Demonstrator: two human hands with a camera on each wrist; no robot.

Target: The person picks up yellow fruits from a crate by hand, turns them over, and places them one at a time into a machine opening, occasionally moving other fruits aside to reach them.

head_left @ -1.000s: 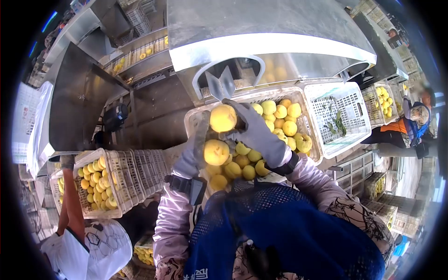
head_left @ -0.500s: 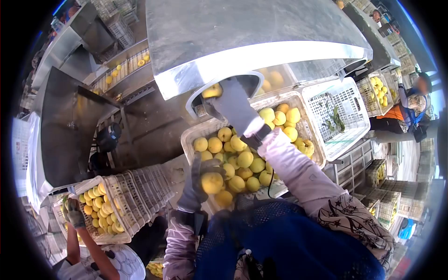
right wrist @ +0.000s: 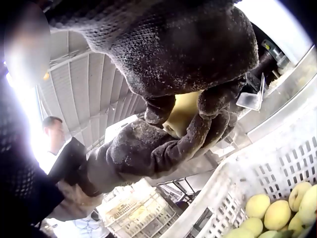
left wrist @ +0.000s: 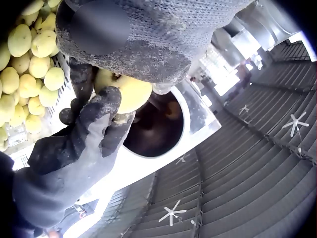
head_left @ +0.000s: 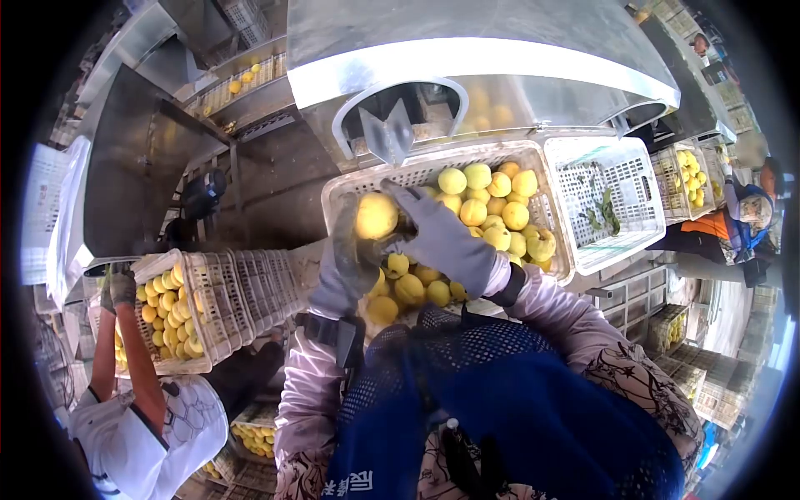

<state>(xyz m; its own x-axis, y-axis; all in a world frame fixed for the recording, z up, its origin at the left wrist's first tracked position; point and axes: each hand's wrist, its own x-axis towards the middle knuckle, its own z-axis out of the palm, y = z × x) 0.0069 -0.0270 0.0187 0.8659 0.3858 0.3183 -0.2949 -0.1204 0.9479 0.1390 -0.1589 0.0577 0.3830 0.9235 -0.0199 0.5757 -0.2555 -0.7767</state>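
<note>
Gloved hands meet around one yellow fruit [head_left: 377, 216] above the left end of a fruit crate [head_left: 560, 242]. My left hand [head_left: 340, 262] grips it from the left and below; thumb and fingers of my right hand [head_left: 450, 242] touch its right side. In the left wrist view the fruit [left wrist: 134, 95] sits between the left glove [left wrist: 143, 47] and right fingertips, a dark spot on its surface. The right wrist view shows the fruit [right wrist: 182, 113] partly covered by both gloves. Just beyond is the machine's arched opening [head_left: 461, 108] with a metal V-shaped piece [head_left: 387, 133].
A white crate [head_left: 658, 217] holding some leaves stands right of the fruit crate. Stacked crates [head_left: 242, 292] of fruit stand at left, beside a person in white [head_left: 179, 417]. Another person in an orange and blue vest [head_left: 708, 225] is at far right.
My right hand has come back from the arched opening, where it was with a fruit, to the fruit in my left hand. My left hand has risen from low over the crate.
</note>
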